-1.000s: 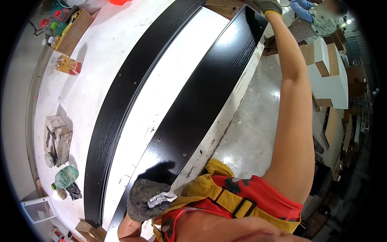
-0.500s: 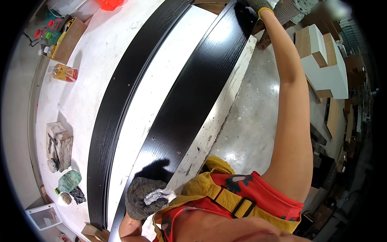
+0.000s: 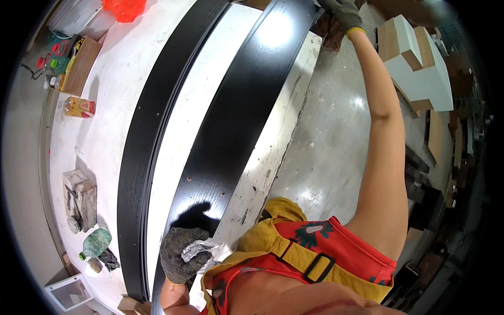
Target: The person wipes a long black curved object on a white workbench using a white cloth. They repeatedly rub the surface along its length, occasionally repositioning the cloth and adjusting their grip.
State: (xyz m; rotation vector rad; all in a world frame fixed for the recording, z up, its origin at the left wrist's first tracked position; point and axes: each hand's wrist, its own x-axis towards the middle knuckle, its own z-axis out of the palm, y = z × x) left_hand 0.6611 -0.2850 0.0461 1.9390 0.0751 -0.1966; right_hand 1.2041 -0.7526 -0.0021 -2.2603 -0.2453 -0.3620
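Observation:
A long black wood-grain board [image 3: 226, 121] with small holes lies lengthwise on the white worktable [image 3: 283, 110], close to its right edge. My left hand [image 3: 177, 257], in a dark grey knit glove, rests at the board's near end. Its fingers are curled round a crumpled silvery sheet [image 3: 195, 249]. My right arm stretches far forward. The gloved right hand [image 3: 347, 16], with a yellow cuff, is beside the board's far right corner. Its fingertips are partly cut off by the picture's upper edge, so their grip is unclear. Left of this board lies a second set of black boards [image 3: 157, 113].
Along the table's left side stand a drink bottle [image 3: 80, 107], a stained block [image 3: 81, 197] with a tool on it, and a green bottle [image 3: 97, 242]. A box of bottles [image 3: 82, 65] and a red bag [image 3: 125, 8] are farther back. White panels [image 3: 417, 73] are stacked at right.
The view has shifted, so the boards and table appear farther left. My right hand has moved right and slightly nearer, off the board's top face. The left hand still holds the silvery sheet.

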